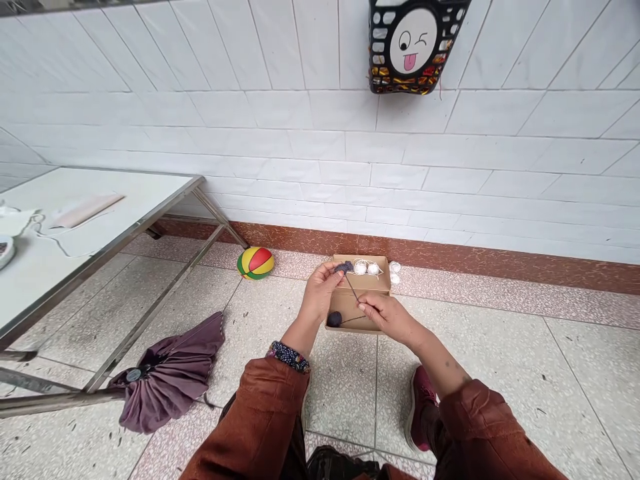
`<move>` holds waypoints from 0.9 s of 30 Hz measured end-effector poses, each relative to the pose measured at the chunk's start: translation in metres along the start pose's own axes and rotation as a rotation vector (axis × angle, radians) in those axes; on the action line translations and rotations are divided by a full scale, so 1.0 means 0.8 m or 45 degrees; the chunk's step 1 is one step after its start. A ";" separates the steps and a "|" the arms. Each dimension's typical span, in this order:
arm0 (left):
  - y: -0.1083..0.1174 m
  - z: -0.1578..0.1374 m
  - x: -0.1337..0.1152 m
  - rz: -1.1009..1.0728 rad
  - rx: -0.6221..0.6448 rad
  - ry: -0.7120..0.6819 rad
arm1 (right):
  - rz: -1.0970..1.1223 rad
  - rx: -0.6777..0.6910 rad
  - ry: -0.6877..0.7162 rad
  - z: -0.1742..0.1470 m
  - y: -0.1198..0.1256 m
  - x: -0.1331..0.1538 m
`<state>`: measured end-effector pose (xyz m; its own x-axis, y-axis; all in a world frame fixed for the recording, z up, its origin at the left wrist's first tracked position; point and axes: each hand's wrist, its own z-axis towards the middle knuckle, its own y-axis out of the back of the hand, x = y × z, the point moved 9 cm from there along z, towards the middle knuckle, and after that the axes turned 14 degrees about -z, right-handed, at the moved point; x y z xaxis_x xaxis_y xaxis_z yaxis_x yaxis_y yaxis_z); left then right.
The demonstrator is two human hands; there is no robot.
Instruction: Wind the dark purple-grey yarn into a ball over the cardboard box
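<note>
My left hand pinches a small bundle of dark grey yarn above an open cardboard box. From that bundle a dark yarn strand runs down to my right hand, whose thumb and fingers are closed on it. Inside the near half of the box lies a dark yarn ball, with a length of yarn leading off toward my right hand. White yarn balls sit in the far half, and others are just outside its right edge.
A metal-framed table stands at the left. Under its edge a purple cloth bag lies on the floor. A colourful ball rests by the wall. Above hangs a black basket. My shoe is near the box.
</note>
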<state>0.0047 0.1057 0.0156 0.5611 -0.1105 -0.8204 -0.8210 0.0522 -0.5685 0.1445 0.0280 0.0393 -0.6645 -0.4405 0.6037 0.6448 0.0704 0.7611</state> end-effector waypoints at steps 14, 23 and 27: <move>-0.077 -0.053 0.033 0.078 0.587 0.317 | 0.112 -0.397 -0.346 -0.008 0.054 -0.067; -0.059 -0.039 0.033 -0.176 0.345 0.308 | -0.101 -0.160 -0.183 -0.003 0.006 -0.045; -0.042 -0.034 0.028 -0.184 0.220 0.264 | -0.184 -0.124 -0.129 -0.007 0.005 -0.035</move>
<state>0.0424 0.0748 0.0180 0.6228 -0.3284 -0.7101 -0.6939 0.1874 -0.6952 0.1679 0.0357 0.0245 -0.7843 -0.3472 0.5141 0.5701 -0.0765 0.8180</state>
